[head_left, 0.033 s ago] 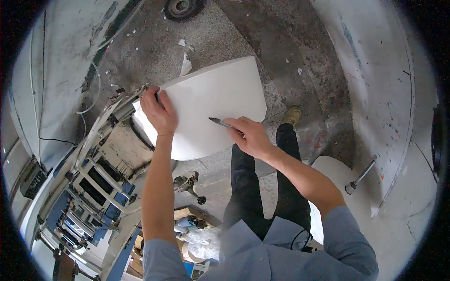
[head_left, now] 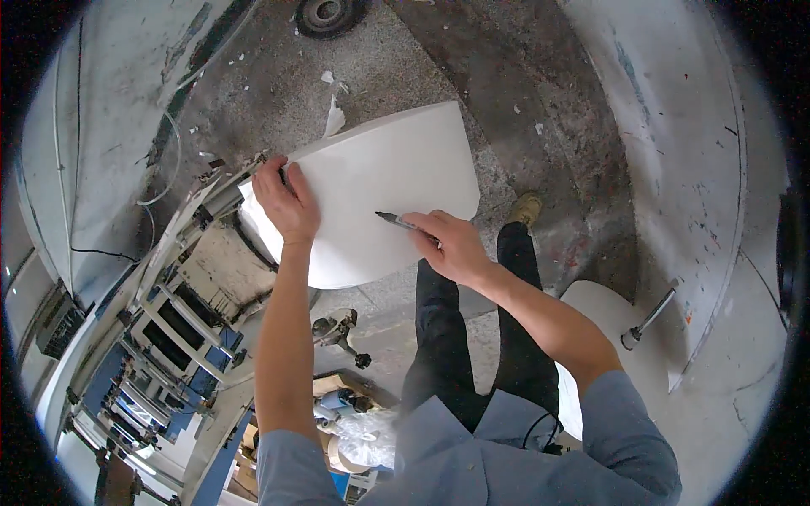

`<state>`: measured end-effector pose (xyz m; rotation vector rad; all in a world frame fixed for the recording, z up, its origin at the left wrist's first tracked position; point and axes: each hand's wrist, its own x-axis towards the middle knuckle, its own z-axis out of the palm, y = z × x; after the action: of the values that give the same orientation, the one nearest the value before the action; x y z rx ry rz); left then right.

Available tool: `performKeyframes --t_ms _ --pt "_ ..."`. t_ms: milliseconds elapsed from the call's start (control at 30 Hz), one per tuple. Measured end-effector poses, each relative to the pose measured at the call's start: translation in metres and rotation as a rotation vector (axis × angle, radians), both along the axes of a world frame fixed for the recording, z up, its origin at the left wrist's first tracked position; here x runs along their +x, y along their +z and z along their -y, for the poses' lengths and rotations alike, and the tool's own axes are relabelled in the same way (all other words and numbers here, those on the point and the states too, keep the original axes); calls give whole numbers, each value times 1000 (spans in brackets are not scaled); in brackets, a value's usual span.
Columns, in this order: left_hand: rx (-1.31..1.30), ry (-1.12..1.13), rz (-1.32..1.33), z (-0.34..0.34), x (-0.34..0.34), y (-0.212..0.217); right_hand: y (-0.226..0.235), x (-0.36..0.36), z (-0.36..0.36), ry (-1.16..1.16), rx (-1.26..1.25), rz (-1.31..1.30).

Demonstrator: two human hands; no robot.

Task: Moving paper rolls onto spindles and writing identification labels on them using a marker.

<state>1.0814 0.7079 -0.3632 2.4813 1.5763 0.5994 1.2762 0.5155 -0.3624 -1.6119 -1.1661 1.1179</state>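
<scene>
A large white sheet-like piece (head_left: pixel 388 185) with a rounded near edge and a thicker far edge lies before me. My left hand (head_left: pixel 287 202) rests on its left end, fingers slightly bent toward the far edge and thumb apart; whether the fingertips curl under is hard to see. Above the middle of the sheet, my right hand (head_left: pixel 450 246) is closed round a marker pen (head_left: pixel 395 220). The pen's dark tip points left, over the white surface, and I cannot tell whether it touches. No mark shows on the sheet.
A machine frame with rollers (head_left: pixel 181 337) stands at my left. A wheel (head_left: pixel 329 15) lies on the far floor near paper scraps (head_left: pixel 335 116). A caster (head_left: pixel 339 333) and a box with clear plastic (head_left: pixel 367 434) are below. White machine housing (head_left: pixel 675 169) with a metal handle (head_left: pixel 648 319) curves along my right.
</scene>
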Motion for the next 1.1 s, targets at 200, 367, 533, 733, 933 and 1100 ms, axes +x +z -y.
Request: performKeyframes --t_ms 200,367,533,733,933,1100 --pt "-41 10 -12 1 0 0 -1 2 1 11 -17 12" --pt "-21 -1 -2 1 -1 -3 -1 2 3 12 -26 30" --pt "-13 -1 -6 2 -1 -3 -5 2 0 -46 -24 35" --pt "-7 0 1 2 0 -4 -2 -2 16 63 -82 97" --pt "-11 13 -24 3 0 -3 -5 -4 10 -2 -21 73" --pt "-14 9 -21 2 0 -3 -6 3 0 -30 0 63"
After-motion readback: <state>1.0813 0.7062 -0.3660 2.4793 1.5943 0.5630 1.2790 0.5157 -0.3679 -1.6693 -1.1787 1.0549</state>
